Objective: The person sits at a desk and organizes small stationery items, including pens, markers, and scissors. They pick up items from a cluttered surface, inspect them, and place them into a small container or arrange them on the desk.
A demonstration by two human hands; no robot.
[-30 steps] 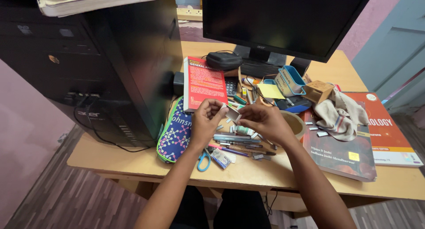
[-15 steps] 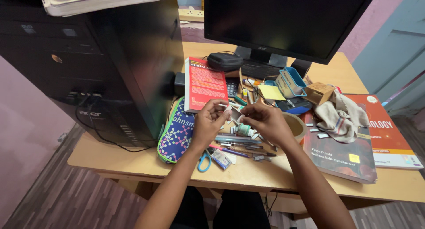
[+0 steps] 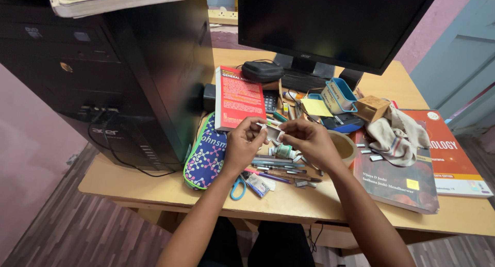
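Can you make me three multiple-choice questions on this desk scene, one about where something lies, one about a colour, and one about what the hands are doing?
1. Where does the patterned pencil pouch lie?
A. On the monitor stand
B. At the desk's left, beside the black computer tower
C. On the orange book at the far right

2. What colour are the handles of the scissors?
A. Blue
B. Red
C. Yellow

3. What are the left hand and right hand doing?
A. Resting flat on the desk
B. Typing on a keyboard
C. Together pinching a small pale flat piece above the pens

Answers:
1. B, the pouch leans next to the tower, just below the red book.
2. A, blue loops show under the left wrist.
3. C, the fingertips of both hands meet on the piece, raised off the desk.
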